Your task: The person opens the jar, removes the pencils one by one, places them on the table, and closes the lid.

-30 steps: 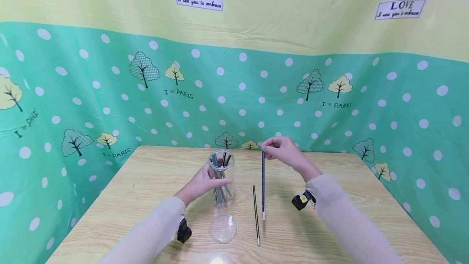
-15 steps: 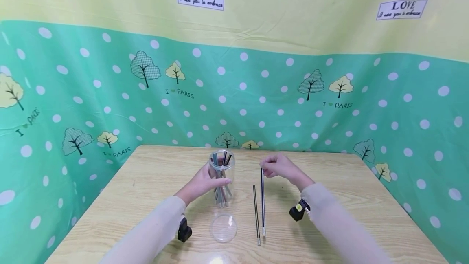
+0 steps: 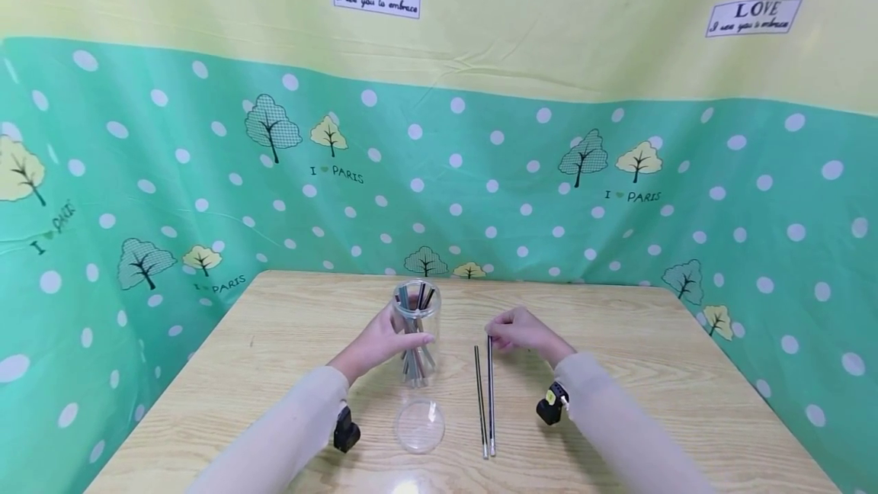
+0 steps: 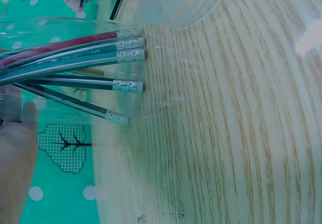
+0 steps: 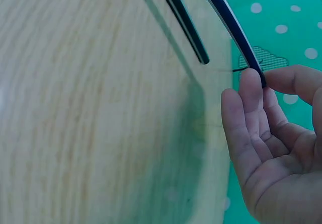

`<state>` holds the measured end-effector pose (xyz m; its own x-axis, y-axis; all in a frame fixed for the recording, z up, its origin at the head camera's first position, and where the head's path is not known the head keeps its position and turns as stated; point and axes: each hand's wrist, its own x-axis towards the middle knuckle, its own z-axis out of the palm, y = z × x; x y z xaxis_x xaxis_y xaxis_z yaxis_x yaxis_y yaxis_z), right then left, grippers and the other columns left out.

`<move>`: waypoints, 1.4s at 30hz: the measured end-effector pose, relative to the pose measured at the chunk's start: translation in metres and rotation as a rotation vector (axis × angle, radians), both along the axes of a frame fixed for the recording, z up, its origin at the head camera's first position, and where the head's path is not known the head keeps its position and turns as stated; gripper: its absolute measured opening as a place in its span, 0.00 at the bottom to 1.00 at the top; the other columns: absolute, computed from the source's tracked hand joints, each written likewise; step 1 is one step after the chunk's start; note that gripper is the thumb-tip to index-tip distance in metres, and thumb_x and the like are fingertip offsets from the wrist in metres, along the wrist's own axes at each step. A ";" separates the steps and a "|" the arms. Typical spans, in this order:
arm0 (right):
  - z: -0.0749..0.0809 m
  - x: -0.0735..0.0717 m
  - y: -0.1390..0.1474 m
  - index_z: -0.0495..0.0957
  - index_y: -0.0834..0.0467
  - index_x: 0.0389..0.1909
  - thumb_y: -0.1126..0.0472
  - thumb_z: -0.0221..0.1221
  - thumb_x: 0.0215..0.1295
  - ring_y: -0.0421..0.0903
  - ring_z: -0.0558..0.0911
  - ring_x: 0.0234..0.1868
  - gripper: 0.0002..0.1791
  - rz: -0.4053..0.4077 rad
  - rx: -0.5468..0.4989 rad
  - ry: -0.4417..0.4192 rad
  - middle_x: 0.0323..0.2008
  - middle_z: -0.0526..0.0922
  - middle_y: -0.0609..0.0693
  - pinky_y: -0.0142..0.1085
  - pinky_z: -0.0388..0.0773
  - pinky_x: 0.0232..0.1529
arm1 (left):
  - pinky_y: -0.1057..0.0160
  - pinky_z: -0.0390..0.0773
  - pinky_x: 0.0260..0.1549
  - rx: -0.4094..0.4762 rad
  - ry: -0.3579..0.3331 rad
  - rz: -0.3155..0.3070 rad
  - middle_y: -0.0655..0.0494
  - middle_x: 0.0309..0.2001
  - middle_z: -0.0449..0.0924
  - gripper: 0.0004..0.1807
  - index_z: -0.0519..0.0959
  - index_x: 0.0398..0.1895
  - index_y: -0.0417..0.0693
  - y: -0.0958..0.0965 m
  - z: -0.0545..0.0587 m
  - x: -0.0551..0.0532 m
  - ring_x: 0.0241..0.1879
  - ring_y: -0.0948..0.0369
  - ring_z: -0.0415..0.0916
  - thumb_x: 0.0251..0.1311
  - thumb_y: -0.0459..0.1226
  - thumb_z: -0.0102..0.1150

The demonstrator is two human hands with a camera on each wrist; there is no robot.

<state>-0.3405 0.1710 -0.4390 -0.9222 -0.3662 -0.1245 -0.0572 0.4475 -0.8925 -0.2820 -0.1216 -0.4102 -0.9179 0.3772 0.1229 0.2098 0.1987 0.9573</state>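
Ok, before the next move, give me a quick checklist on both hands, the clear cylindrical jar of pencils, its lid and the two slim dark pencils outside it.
1. Left hand gripping the clear cylindrical jar: ok, thumb and fingers around it.
2. Jar mouth uncovered: ok, the clear round lid lies on the pale wood-grain table.
3. Right hand pinching the slim dark-blue pencil: ok, held at its far end.
4. Dark-blue pencil fully down on the table: not ok, its far end is held up.
5. Its near end clear of the slim black striped pencil: cannot tell, they lie very close.
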 end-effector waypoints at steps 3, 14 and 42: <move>-0.006 -0.001 -0.001 0.77 0.70 0.41 0.59 0.59 0.59 0.48 0.81 0.30 0.17 0.002 -0.016 -0.014 0.29 0.81 0.55 0.41 0.80 0.35 | 0.48 0.53 0.61 -0.002 -0.005 0.018 0.62 0.60 0.67 0.42 0.59 0.63 0.66 0.000 -0.010 -0.007 0.62 0.61 0.59 0.43 0.49 0.70; -0.018 -0.004 -0.008 0.77 0.70 0.37 0.64 0.58 0.58 0.46 0.80 0.25 0.12 -0.033 -0.026 -0.087 0.25 0.80 0.57 0.37 0.80 0.31 | 0.52 0.64 0.56 0.061 0.053 -0.026 0.58 0.57 0.70 0.41 0.60 0.63 0.64 0.000 -0.018 -0.011 0.56 0.59 0.67 0.45 0.45 0.70; -0.019 0.001 -0.021 0.78 0.66 0.31 0.64 0.59 0.55 0.47 0.81 0.25 0.08 -0.024 0.099 -0.066 0.25 0.80 0.55 0.37 0.81 0.29 | 0.49 0.54 0.61 0.010 -0.019 0.003 0.57 0.61 0.66 0.43 0.56 0.66 0.60 0.001 0.011 0.010 0.62 0.58 0.59 0.46 0.45 0.69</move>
<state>-0.3395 0.1499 -0.4585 -0.9191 -0.3270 -0.2199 0.0122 0.5342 -0.8453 -0.2721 -0.1202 -0.3997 -0.9212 0.3734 0.1096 0.1915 0.1898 0.9630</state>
